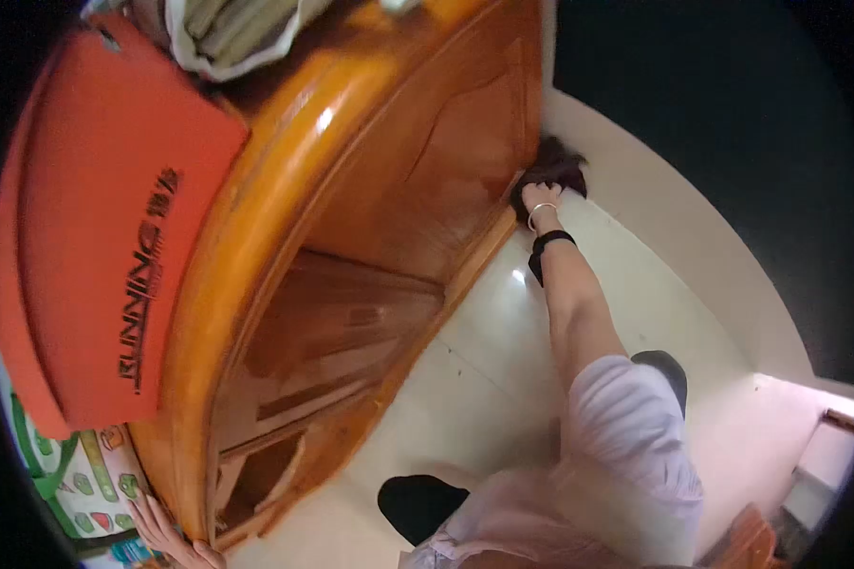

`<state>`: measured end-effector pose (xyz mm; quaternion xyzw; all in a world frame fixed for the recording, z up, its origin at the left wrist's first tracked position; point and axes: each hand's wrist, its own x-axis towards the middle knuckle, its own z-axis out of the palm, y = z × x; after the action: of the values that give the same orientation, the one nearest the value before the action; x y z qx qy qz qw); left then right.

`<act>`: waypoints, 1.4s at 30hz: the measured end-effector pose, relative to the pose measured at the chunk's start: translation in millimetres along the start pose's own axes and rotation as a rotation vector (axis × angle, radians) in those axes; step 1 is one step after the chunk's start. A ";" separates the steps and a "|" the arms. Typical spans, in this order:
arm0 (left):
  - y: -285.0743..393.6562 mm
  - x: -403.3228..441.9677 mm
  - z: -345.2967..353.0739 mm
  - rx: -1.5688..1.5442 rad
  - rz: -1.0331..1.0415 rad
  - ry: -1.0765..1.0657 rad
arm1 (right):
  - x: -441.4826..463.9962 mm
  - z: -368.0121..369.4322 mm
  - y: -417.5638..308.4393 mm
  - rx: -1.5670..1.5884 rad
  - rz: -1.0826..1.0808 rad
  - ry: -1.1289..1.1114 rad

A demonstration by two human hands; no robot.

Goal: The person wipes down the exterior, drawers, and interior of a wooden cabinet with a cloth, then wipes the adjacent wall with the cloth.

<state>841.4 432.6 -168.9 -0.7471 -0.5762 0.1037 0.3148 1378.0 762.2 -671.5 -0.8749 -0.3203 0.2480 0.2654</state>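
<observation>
My right hand (543, 196), with a bangle and a black band on the wrist, reaches down to the floor at the far end of the wooden cabinet (417, 180). Its fingers are closed on a dark, soft, fluffy item (565, 171) in the corner by the wall; what it is, I cannot make out. At the lower left, my left hand (173, 539) rests with fingers stretched out against the cabinet's near edge, beside a white bag (90, 479) with a colourful print.
A red box or bag (133, 228) lettered "RUNNING" lies over the cabinet top. Beside it is a light-rimmed bag (242, 33). Pale floor tiles (474, 370) lie between cabinet and wall (674, 190). A reddish-brown wooden object (745, 541) stands at the lower right.
</observation>
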 end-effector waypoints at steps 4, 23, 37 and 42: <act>0.0 1.9 6.3 -0.077 0.000 0.033 | -80.3 53.2 2.5 -0.215 0.006 -0.132; -4.4 -9.3 17.1 -0.092 -0.073 0.124 | -182.0 38.5 14.3 -0.018 -0.136 -0.143; -14.9 -12.1 21.5 -0.052 -0.046 0.205 | -488.7 154.6 -19.5 -0.513 -0.708 -1.132; -15.8 -9.2 23.1 -0.020 -0.010 0.251 | -347.7 71.0 -30.1 -0.598 -1.043 -0.868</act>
<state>813.9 434.3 -179.5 -0.7545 -0.5369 0.0020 0.3774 1088.7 562.9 -613.2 -0.4673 -0.8243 0.3154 -0.0514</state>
